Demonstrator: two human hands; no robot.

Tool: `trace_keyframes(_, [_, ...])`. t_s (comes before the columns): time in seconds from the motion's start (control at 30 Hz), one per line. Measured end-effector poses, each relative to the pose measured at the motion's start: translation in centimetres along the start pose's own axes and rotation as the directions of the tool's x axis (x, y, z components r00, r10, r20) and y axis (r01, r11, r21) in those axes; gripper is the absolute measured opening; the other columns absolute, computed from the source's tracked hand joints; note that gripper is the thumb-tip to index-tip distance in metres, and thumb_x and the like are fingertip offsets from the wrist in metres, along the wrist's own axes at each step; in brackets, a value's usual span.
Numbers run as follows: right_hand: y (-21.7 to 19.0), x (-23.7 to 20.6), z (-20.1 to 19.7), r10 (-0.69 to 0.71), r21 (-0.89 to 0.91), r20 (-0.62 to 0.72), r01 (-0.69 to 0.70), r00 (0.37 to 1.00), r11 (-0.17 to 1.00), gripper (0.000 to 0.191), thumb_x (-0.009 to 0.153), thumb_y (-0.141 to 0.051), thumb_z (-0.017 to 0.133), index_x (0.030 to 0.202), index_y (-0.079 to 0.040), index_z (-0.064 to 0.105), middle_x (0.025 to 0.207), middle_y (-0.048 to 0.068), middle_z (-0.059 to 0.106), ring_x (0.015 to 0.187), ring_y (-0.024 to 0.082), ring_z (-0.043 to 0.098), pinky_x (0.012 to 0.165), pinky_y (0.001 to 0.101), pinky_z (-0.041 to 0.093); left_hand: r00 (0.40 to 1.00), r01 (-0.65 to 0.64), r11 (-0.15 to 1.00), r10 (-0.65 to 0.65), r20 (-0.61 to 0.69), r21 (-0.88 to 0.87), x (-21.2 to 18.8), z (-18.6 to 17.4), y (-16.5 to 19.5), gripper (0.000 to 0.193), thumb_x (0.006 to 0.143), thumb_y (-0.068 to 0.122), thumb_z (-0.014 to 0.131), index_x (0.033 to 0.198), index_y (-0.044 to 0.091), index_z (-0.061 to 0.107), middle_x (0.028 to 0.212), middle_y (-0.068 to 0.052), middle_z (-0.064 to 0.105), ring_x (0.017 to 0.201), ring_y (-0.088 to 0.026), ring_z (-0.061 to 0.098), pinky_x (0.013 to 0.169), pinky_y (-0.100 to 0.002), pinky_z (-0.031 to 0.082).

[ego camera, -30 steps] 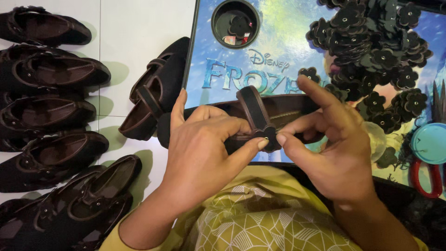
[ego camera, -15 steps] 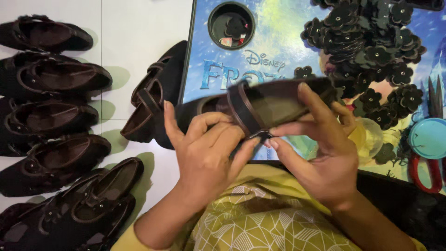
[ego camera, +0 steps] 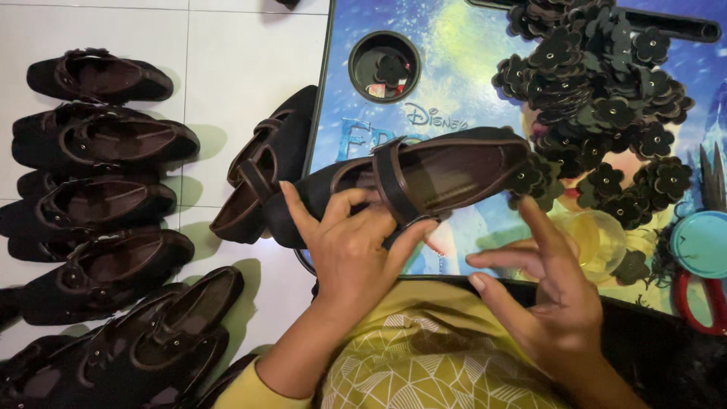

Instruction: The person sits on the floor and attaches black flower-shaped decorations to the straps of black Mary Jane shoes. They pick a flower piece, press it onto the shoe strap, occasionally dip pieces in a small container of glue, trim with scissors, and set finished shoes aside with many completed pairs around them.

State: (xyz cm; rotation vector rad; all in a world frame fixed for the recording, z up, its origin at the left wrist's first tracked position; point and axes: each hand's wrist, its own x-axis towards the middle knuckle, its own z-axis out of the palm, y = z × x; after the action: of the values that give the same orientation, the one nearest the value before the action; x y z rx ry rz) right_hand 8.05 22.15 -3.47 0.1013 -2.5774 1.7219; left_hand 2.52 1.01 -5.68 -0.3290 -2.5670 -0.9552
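My left hand (ego camera: 354,246) grips a dark brown strap shoe (ego camera: 443,173) by its heel end and strap, holding it level above the small blue picture table (ego camera: 454,68). The shoe's toe points right, towards a heap of black fabric flowers (ego camera: 598,83). My right hand (ego camera: 549,291) hovers just below and right of the shoe, fingers spread, holding nothing.
Another dark shoe (ego camera: 261,178) leans against the table's left edge. Several matching shoes (ego camera: 106,144) lie in rows on the white tiled floor at left. The table has a round cup hole (ego camera: 385,67). A teal lid (ego camera: 700,242) and red-handled scissors (ego camera: 700,303) sit at right.
The shoe has turned from strap-up to lying level with its toe to the right. My right hand has let go of it and drawn back, fingers apart.
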Motion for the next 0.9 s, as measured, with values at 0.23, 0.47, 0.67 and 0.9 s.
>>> trace_keyframes(0.23, [1.3, -1.4, -1.7, 0.006, 0.056, -0.021, -0.005, 1.0, 0.998, 0.094, 0.082, 0.008, 0.075, 0.162, 0.006, 0.027, 0.104, 0.011, 0.075, 0.098, 0.017, 0.072, 0.096, 0.0275, 0.049, 0.996, -0.042, 0.993, 0.05, -0.071, 0.114, -0.7, 2.1, -0.1, 0.04, 0.079, 0.04, 0.091, 0.068, 0.013, 0.064, 0.075, 0.0, 0.066, 0.099, -0.021, 0.065, 0.122, -0.065, 0.01])
trace_keyframes(0.47, [1.1, -2.4, -4.5, -0.051, -0.006, -0.083, 0.051, 0.995, 0.999, 0.092, 0.082, 0.005, 0.074, 0.161, 0.005, 0.026, 0.099, 0.009, 0.074, 0.095, 0.013, 0.073, 0.112, 0.0356, 0.042, 0.994, -0.051, 0.983, 0.067, -0.085, 0.176, -1.4, 3.7, 0.2, 0.046, 0.079, 0.042, 0.093, 0.066, 0.014, 0.06, 0.072, 0.0, 0.066, 0.099, -0.021, 0.065, 0.122, -0.06, 0.016])
trace_keyframes(0.67, [2.0, -2.8, -7.3, -0.101, -0.06, -0.138, 0.094, 0.985, 0.994, 0.093, 0.084, 0.004, 0.074, 0.162, 0.003, 0.024, 0.093, 0.005, 0.077, 0.103, 0.012, 0.069, 0.116, 0.0366, 0.039, 0.996, -0.083, 0.978, 0.077, 0.037, 0.189, -1.7, 3.1, 0.3, 0.034, 0.074, 0.041, 0.089, 0.08, 0.013, 0.072, 0.079, -0.001, 0.07, 0.106, -0.023, 0.063, 0.118, -0.068, 0.003])
trace_keyframes(0.9, [3.3, -2.6, -10.1, -0.082, -0.01, -0.234, 0.082, 0.969, 0.997, 0.091, 0.086, 0.002, 0.076, 0.163, 0.004, 0.027, 0.096, 0.005, 0.078, 0.106, 0.015, 0.067, 0.112, 0.0335, 0.045, 0.993, -0.069, 0.973, 0.045, 0.112, 0.221, -1.6, 3.9, 1.3, 0.029, 0.076, 0.035, 0.091, 0.096, 0.018, 0.079, 0.075, 0.005, 0.069, 0.105, -0.019, 0.062, 0.123, -0.061, 0.007])
